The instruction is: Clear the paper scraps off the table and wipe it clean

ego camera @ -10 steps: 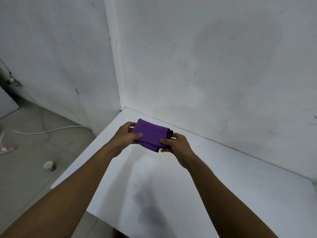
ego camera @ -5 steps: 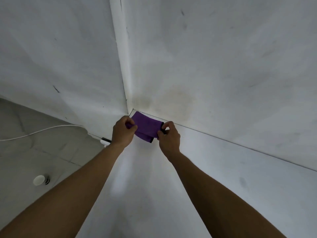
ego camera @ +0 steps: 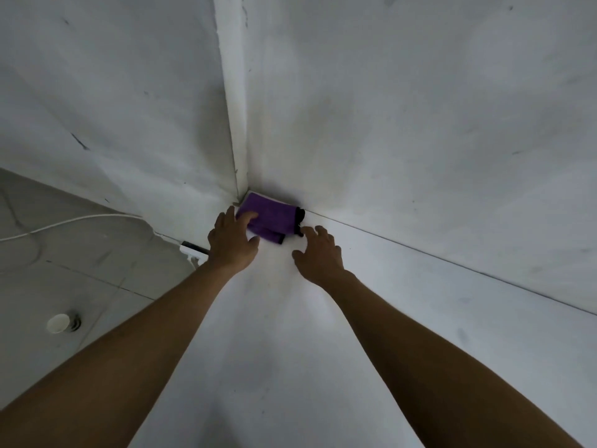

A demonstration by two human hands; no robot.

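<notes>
The white table ran into a far corner where two scuffed white walls met, and no paper scraps showed anywhere on it. In that corner lay the folded purple cloth, its far edge against the wall. The left hand rested fingers spread on the cloth's left end, pressing it flat rather than gripping; the right hand hovered just beside the cloth's black-trimmed right end, fingers loose and holding nothing, and I could not tell whether a fingertip touched the trim. The likeliest trouble looked to be at the left: the cloth sat close to the table's left edge, so a push that way could have slid it off onto the floor. Pressed by one hand only, the folded layers might also have bunched or come open, leaving the corner seam unwiped. Faint grey smudges marked the near table. Beyond the left edge lay a grey concrete floor with a white cable trailing toward the wall and a small white cup lying on its side.
</notes>
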